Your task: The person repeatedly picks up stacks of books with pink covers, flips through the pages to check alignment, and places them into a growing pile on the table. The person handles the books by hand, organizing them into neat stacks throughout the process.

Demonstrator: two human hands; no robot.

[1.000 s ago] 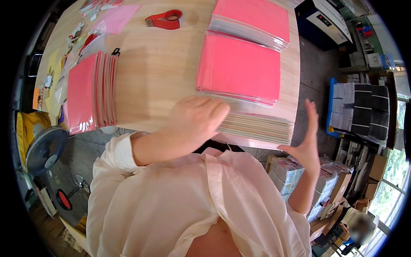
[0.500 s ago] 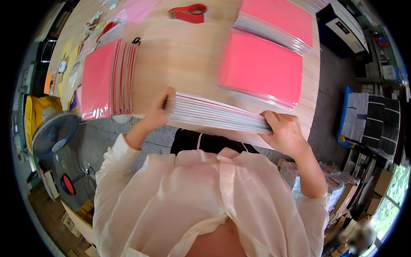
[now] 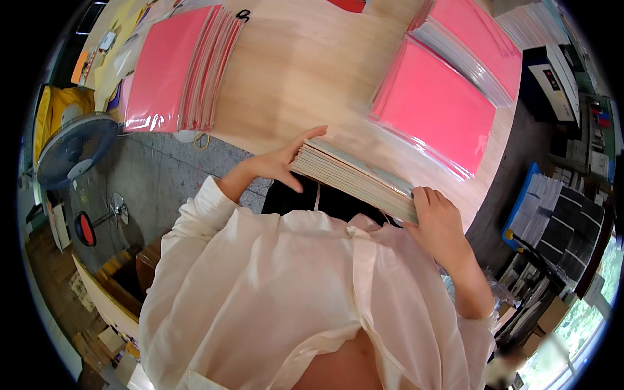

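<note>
A stack of thin flat packets (image 3: 357,183) stands on edge at the table's near edge, its pale layered edges facing me. My right hand (image 3: 437,218) grips the stack's right end, fingers over the top. At the other end, my left hand (image 3: 283,161) has thumb and fingers spread apart around the corner; whether its palm touches the packets I cannot tell. To the right, just beyond the stack, lies a pile of pink packets (image 3: 439,101) in clear plastic. Another pink pile (image 3: 478,42) lies behind it.
A leaning row of pink packets (image 3: 166,71) is on the table's left part, with black scissor handles (image 3: 244,15) behind. A fan (image 3: 78,153) stands left of the table. At right are a dark-and-white machine (image 3: 552,84) and a blue-edged cart (image 3: 520,201) with bundles.
The stack has turned and now shows cream edges, and it sits nearer my body. My left hand has loosened and spread. The view has shifted, so the table appears higher.
</note>
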